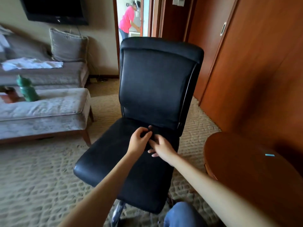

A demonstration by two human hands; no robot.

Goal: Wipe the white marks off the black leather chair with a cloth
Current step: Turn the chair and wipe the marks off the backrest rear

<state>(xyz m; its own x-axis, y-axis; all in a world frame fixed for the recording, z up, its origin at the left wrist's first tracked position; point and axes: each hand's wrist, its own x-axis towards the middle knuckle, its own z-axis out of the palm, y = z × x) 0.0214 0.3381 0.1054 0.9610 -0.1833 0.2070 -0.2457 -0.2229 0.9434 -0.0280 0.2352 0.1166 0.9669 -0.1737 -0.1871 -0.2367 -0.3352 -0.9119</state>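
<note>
Hands meet over black chair (131, 161) seat, near backrest. L hand (138, 140) pinches dark cloth (151, 136); R hand (161, 147) fingers spread, grip unclear.

- sofa (49, 76) left of chair (152, 89)
- round table (242, 161) right of chair
- doorway (131, 17) behind chair
- both hands on chair seat

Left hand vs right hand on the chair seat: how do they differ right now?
The left hand is curled, fingers pinched on something dark; the right hand lies flatter, fingers spread. The left hand sits nearer the backrest; the right hand is nearer the camera. Both are over the rear of the black leather chair seat, close together. No cloth can be made out.
</note>
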